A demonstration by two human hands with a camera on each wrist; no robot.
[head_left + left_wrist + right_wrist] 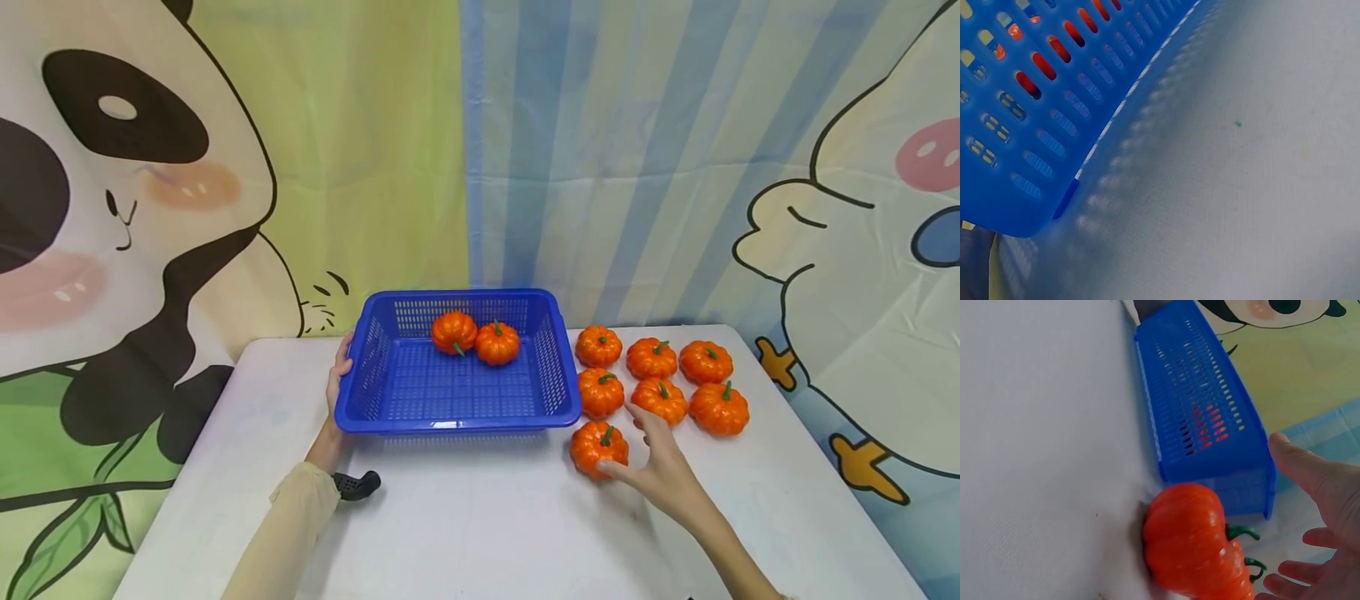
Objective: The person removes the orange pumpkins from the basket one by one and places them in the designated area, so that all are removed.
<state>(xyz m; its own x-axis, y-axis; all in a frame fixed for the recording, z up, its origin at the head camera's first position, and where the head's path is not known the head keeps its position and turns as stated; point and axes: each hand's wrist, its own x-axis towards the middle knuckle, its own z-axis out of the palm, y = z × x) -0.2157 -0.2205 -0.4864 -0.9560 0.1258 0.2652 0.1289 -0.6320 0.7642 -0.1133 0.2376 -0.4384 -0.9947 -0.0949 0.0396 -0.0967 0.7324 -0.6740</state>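
A blue slotted basket (pixel 457 421) stands on the white table and holds two orange toy pumpkins (pixel 453 332) (pixel 497 342) at its back. My left hand (pixel 339 375) grips the basket's left rim. The left wrist view shows only the basket wall (pixel 1022 125) and bare table. My right hand (pixel 637 454) is spread beside the nearest pumpkin (pixel 598 447), just right of the basket's front corner, with the thumb against its lower side. In the right wrist view that pumpkin (pixel 1188 537) lies before the spread right hand (pixel 1294 497), with the basket (pixel 1204 412) behind it.
Several more pumpkins (pixel 660 375) sit in rows on the table right of the basket. A cartoon cloth backdrop (pixel 225 167) hangs close behind the table. Bare tabletop (pixel 487 517) stretches in front of the basket, and the table's edges lie near on both sides.
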